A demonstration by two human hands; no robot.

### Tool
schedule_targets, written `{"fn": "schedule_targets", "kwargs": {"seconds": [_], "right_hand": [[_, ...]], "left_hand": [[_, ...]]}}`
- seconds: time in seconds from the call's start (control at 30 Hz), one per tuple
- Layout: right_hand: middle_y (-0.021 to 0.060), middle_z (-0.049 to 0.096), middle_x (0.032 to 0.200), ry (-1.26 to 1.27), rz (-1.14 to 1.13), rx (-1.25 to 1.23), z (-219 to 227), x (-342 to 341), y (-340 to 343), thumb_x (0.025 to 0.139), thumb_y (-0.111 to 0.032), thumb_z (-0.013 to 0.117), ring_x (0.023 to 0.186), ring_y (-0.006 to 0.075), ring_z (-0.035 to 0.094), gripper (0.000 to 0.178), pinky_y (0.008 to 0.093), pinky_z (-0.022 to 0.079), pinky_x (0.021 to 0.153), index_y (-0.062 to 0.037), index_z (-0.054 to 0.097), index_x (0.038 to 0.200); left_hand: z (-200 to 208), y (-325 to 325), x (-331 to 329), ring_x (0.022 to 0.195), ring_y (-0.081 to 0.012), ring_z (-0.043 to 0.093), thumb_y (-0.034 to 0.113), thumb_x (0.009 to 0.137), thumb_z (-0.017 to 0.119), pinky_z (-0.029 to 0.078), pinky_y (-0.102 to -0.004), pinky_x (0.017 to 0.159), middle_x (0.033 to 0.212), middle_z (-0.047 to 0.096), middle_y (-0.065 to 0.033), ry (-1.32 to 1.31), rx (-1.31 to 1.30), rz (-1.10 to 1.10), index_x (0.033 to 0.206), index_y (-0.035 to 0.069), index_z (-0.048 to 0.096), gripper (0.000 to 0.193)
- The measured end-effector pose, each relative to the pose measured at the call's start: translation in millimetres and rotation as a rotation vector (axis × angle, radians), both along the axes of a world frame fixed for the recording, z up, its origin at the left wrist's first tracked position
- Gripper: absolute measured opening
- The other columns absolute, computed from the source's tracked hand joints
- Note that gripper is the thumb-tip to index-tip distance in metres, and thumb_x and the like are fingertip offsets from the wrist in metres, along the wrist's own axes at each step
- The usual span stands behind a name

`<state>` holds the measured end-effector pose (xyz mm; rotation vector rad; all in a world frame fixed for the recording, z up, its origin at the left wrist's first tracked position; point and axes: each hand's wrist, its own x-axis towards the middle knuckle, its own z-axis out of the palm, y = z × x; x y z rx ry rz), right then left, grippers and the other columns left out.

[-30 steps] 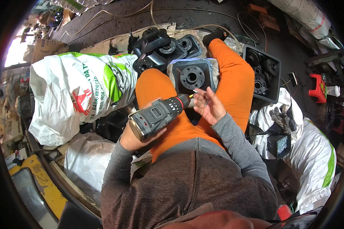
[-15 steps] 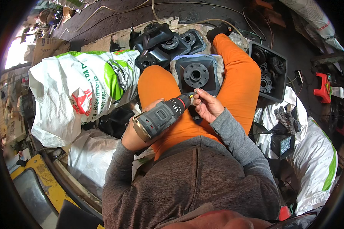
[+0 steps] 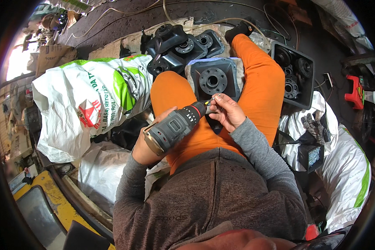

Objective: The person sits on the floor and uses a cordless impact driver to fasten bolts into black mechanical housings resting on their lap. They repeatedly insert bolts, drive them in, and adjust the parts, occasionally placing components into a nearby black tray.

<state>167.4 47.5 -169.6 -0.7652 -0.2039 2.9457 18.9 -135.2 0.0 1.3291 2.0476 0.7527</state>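
Note:
My left hand (image 3: 145,146) is wrapped round a dark grey cordless drill (image 3: 173,130) with a red ring by its chuck. The drill points up and right, above my orange-trousered lap. At the tip of its bit (image 3: 207,102), which shows a touch of yellow, the fingers of my right hand (image 3: 229,113) are pinched together. What they hold is small and mostly hidden, so I cannot make it out. Just beyond the hands, between my legs, sits a black square-based part with a round, holed flange (image 3: 204,84) facing up.
Similar black parts (image 3: 171,36) are piled beyond my left knee. A black crate (image 3: 299,101) with more stands at the right. Nearby are a small box of screw-like pieces (image 3: 314,156), dark gloves (image 3: 314,128) and a red stool (image 3: 354,92). A white sack (image 3: 66,108) lies left.
My right fingertips have shifted slightly at the bit's tip, where more yellow shows. The drill and left hand stay nearly in place. The surroundings slide slightly as the view turns.

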Motion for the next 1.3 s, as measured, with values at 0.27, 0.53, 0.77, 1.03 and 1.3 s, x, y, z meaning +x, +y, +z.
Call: {"fn": "schedule_targets", "kwargs": {"seconds": [0.27,0.53,0.77,1.03,1.3], "right_hand": [[0.0054,0.064,0.090,0.012,-0.006,-0.004,-2.7,-1.9,-5.3,0.097,-0.013,0.057,0.084,0.0140,0.068,0.014,0.0287,0.064,0.070,-0.0043,0.060,0.107],[0.0027,0.062,0.091,0.025,0.000,-0.100,-22.1,-0.4,-14.3,0.098,-0.017,0.056,0.079,0.0113,0.065,0.018,0.0285,0.063,0.070,-0.0062,0.059,0.112],[-0.0056,0.044,0.073,-0.668,-0.193,0.294,-28.8,-12.1,-6.0,0.093,-0.035,0.064,0.055,0.0035,0.042,0.038,0.0231,0.048,0.056,-0.0105,0.049,0.117],[-0.0007,0.064,0.092,-0.642,-0.249,0.524,-73.7,-42.5,2.7,0.087,-0.030,0.073,0.079,0.0083,0.056,0.032,0.0228,0.044,0.074,-0.0038,0.062,0.102],[-0.0053,0.057,0.069,-0.466,-0.246,0.691,-49.6,-45.4,24.4,0.088,-0.018,0.072,0.061,0.0023,0.046,0.022,0.0193,0.039,0.056,0.0026,0.066,0.091]], "left_hand": [[8.3,1.9,1.4,0.107,-0.0240,0.064,0.006,0.077,0.073,0.051,-0.0331,0.092,0.120,0.063,-0.0136,0.003,-0.033,-0.005,0.126,0.001,0.054,0.054],[-18.2,-8.9,2.8,0.093,-0.0256,0.065,0.015,0.079,0.077,0.051,-0.0359,0.083,0.102,0.067,-0.0120,-0.146,-0.116,0.172,0.108,0.002,0.065,0.034],[-18.9,24.4,-35.4,0.094,-0.0250,0.067,0.015,0.079,0.076,0.051,-0.0338,0.087,0.104,0.068,-0.0135,-0.020,-0.111,0.143,0.112,0.000,0.063,0.039],[-27.8,70.5,-72.7,0.097,-0.0209,0.063,0.012,0.078,0.077,0.049,-0.0338,0.087,0.110,0.066,-0.0109,-0.051,-0.222,0.082,0.119,0.001,0.059,0.046],[-22.5,74.2,-84.9,0.094,-0.0256,0.068,0.018,0.076,0.077,0.053,-0.0338,0.084,0.108,0.068,-0.0136,0.085,-0.388,-0.094,0.118,0.003,0.060,0.047]]}}
